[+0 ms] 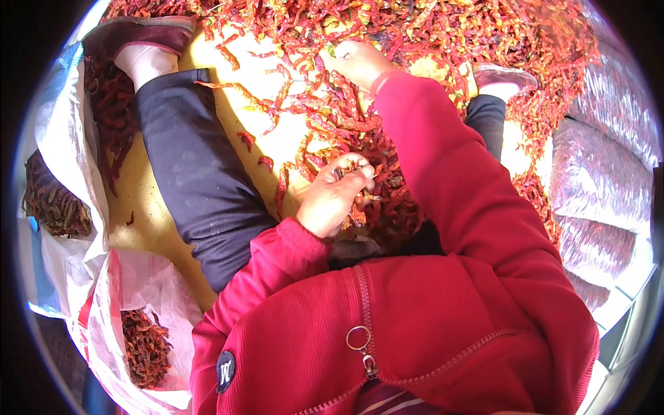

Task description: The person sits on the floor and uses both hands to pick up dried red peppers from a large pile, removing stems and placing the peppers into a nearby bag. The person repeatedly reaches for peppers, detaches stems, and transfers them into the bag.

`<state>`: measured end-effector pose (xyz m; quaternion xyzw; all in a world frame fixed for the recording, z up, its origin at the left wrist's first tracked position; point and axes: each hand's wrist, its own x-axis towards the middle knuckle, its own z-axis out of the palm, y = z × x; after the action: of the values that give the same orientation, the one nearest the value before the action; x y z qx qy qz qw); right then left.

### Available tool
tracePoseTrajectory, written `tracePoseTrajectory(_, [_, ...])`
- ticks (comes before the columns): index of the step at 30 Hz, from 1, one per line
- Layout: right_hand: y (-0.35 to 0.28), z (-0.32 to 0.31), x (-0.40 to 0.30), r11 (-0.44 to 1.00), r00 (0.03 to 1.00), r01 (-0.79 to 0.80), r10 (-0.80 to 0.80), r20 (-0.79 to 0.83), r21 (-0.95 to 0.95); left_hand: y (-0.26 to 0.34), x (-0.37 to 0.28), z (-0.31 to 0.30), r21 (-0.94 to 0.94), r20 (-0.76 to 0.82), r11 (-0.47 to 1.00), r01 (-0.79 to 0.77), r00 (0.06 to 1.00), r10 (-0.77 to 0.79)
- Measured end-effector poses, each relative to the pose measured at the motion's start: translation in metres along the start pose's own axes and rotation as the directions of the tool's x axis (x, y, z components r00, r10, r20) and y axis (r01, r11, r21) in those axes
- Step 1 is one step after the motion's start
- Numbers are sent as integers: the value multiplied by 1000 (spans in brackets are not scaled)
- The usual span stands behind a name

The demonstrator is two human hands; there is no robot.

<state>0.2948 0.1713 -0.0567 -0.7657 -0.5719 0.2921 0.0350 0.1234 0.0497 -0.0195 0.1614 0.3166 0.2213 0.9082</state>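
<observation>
Dried red chili peppers (467, 31) lie in a large heap across the top of the view and spread between my outstretched legs. My left hand (340, 194) is curled, palm up, around several dried chilies or pieces of them, above a darker pile of chilies (391, 202) near my lap. Farther out, my right hand (358, 62) reaches into the edge of the heap, with its fingertips beside a yellow-green piece. Bright sunlight washes out those fingertips, so whether they grip anything is unclear. Loose chilies (275, 104) are scattered on the yellow mat between the hands and my left leg.
Open woven sacks stand at the left; the lower sack (155, 275) holds dark red dried chilies (145, 347). A darker bundle (54, 199) shows in the upper one. Filled clear plastic bags (602, 176) are stacked at the right. My legs lie either side of the yellow mat (140, 207).
</observation>
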Motion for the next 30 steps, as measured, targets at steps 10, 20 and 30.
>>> tracePoseTrajectory(10, [22,-19,-61,812,978,-136,20,206,567,-2,1,4,109,-69,992,-57,996,64])
tracePoseTrajectory(20, [-87,-43,-33,863,926,357,-378,-11,357,2,-1,-10,108,47,991,-80,996,76])
tracePoseTrajectory(30, [-7,24,-2,916,926,375,-378,7,-144,-1,6,-9,59,-85,978,-198,975,203])
